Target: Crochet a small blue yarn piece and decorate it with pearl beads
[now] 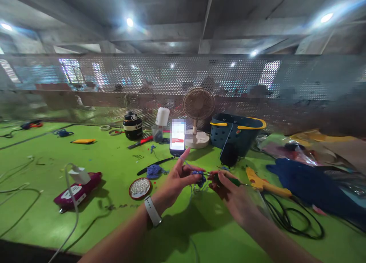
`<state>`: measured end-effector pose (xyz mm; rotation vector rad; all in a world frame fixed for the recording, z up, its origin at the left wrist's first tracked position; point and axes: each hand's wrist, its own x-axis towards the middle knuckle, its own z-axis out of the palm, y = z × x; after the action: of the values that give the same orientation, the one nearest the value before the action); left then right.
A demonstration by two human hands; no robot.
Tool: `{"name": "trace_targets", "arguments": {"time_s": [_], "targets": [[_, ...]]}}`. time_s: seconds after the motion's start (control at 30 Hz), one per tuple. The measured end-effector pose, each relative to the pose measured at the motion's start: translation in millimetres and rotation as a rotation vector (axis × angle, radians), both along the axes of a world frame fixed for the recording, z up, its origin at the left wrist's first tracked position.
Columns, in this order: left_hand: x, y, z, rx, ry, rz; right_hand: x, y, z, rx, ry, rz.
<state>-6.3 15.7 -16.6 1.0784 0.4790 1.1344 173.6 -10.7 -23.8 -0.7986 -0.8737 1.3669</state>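
My left hand (pixel 174 181) pinches a small blue-violet crochet piece (pixel 201 179) between thumb and fingers, index finger raised with a strand of yarn running by it. Facing it, my right hand (pixel 230 190) grips a crochet hook (pixel 233 180) by its green handle, the metal tip meeting the crochet piece. Fine detail of the stitches is blurred. Loose pale yarn hangs below the work. To the left of my left hand lie another blue-violet crocheted bit (pixel 154 171) and a red-rimmed dish (pixel 139 198) of white pearl beads.
Behind my hands stand a lit phone (pixel 177 135), a desk fan (pixel 197 139) and a dark blue basket (pixel 243 135), with a dark yarn ball (pixel 228 155) before it. A yellow glue gun (pixel 267 184) and its cord lie right. A maroon power strip (pixel 78 192) sits left.
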Motion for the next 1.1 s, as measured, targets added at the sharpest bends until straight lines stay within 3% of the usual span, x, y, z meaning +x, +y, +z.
{"name": "trace_targets", "arguments": {"time_s": [0.23, 0.4, 0.5, 0.67, 0.77, 0.9, 1.03, 1.1], "targets": [[-1.3, -1.4, -0.6, -0.003, 0.059, 0.046, 1.1, 0.4, -7.1, 0.076, -0.075, -0.064], [-3.4, -1.9, 2.7, -0.013, 0.087, -0.011, 7.1, -2.1, -7.0, 0.351, -0.436, -0.129], [-2.9, -5.2, 7.2, -0.05, 0.08, -0.075, 8.1, -4.2, -4.0, 0.517, -0.561, -0.076], [0.3, -9.5, 6.9, -0.036, 0.12, -0.111, 4.3, -4.5, -4.0, 0.623, -0.574, 0.002], [-0.4, -7.6, 4.7, 0.086, 0.26, -0.05, 3.2, -4.8, 0.1, 0.531, -0.534, -0.024], [-7.7, 0.6, 4.5, 0.185, 0.406, 0.02, 7.7, 0.3, 9.2, 0.184, -0.202, -0.006], [-20.8, 14.3, 4.4, 0.121, 0.407, -0.125, 20.4, 13.7, 14.0, 0.029, -0.005, -0.014], [-27.0, 22.0, 4.6, 0.092, 0.45, -0.078, 27.0, 19.9, 14.9, 0.011, 0.044, -0.02]]}}
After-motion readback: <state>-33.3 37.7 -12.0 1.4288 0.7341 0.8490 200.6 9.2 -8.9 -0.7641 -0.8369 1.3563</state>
